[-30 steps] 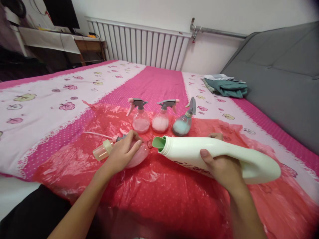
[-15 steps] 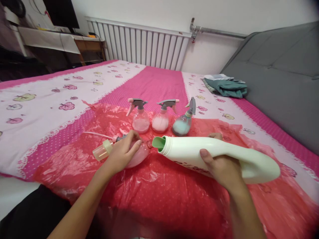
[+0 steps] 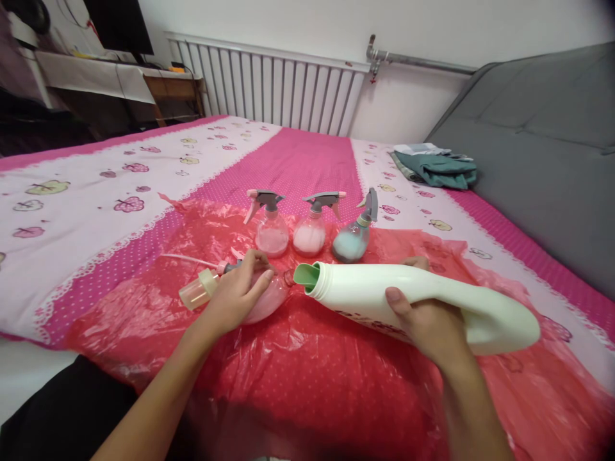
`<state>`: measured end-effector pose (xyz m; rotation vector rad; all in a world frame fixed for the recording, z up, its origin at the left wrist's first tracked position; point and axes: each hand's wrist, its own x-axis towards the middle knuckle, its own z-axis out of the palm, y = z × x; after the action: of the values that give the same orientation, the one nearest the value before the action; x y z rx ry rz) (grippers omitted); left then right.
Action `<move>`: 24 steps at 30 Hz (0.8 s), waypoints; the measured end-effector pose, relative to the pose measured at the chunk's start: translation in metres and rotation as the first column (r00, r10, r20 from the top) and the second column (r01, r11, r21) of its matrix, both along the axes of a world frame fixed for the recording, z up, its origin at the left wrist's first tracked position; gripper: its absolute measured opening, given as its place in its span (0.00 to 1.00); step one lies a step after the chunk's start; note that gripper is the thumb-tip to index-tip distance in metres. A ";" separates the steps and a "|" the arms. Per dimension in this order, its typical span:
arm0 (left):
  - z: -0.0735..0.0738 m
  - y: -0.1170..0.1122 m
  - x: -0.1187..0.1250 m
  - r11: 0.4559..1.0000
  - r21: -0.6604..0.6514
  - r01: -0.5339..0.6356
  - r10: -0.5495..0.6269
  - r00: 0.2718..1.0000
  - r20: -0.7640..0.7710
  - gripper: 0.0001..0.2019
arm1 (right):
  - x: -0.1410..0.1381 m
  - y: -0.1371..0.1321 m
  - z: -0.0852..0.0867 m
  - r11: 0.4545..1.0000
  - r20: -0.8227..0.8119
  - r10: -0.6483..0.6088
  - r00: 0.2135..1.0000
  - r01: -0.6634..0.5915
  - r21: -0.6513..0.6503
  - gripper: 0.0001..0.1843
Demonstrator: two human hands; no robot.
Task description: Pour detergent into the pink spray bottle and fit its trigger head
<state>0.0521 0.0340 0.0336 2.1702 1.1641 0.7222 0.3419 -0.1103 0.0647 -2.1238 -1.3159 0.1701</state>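
My left hand is closed around a clear pink spray bottle without its top, tilted with its neck to the right. My right hand grips a large pale green detergent bottle, which lies nearly level. Its green pouring spout is right at the small bottle's neck; whether they touch I cannot tell. Beyond my left hand lie a loose spray head with a pink tube and a translucent yellowish cap. Behind them stand two pink spray bottles and a bluish one.
A crinkled red plastic sheet covers the near part of the bed. Folded clothes lie by the grey headboard on the right. A radiator runs along the wall, and a desk stands at far left.
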 end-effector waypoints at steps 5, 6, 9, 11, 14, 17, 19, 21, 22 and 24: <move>-0.002 0.001 0.000 1.000 -0.003 0.001 -0.001 0.999 -0.047 0.19 | -0.001 -0.001 -0.001 0.999 0.043 -0.010 0.999 0.008 0.048 0.33; -0.002 0.001 0.000 1.000 -0.002 0.001 -0.001 0.999 -0.037 0.18 | -0.001 -0.001 -0.002 0.998 0.053 -0.008 0.999 0.005 0.062 0.32; -0.003 0.001 0.000 1.000 0.005 0.005 -0.005 1.000 0.000 0.18 | 0.003 0.000 -0.004 0.999 0.058 0.031 0.998 -0.034 0.038 0.35; -0.004 0.002 -0.001 1.000 0.007 0.016 -0.016 1.000 -0.006 0.18 | 0.006 0.000 -0.005 0.999 0.052 0.036 0.998 -0.037 0.022 0.35; -0.005 0.002 -0.001 1.000 0.009 0.028 -0.028 0.999 -0.023 0.19 | 0.008 0.001 -0.005 1.000 0.044 0.023 0.999 -0.024 0.019 0.35; -0.003 0.001 -0.001 1.000 0.003 0.022 -0.022 1.000 -0.004 0.19 | 0.009 0.001 -0.005 0.999 0.040 0.035 0.999 -0.035 -0.002 0.38; -0.002 0.000 -0.002 1.000 -0.009 0.025 -0.025 1.000 0.002 0.20 | 0.010 0.001 -0.006 1.000 0.040 0.029 0.999 -0.029 0.003 0.36; -0.001 0.000 -0.002 0.999 -0.012 0.036 -0.036 0.999 -0.005 0.21 | 0.010 0.001 -0.006 1.000 0.033 0.028 0.999 -0.028 0.001 0.37; -0.001 0.000 -0.002 0.999 -0.008 0.040 -0.040 0.999 -0.008 0.22 | 0.009 0.000 -0.006 0.999 0.029 0.033 0.999 -0.033 -0.002 0.38; -0.001 0.000 -0.002 0.999 0.002 0.044 -0.043 0.999 -0.008 0.22 | 0.006 -0.001 -0.005 1.000 0.026 0.028 0.999 -0.028 0.005 0.39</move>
<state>0.0498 0.0342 0.0322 2.1955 1.1172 0.6966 0.3482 -0.1109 0.0597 -2.1101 -1.3604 0.1508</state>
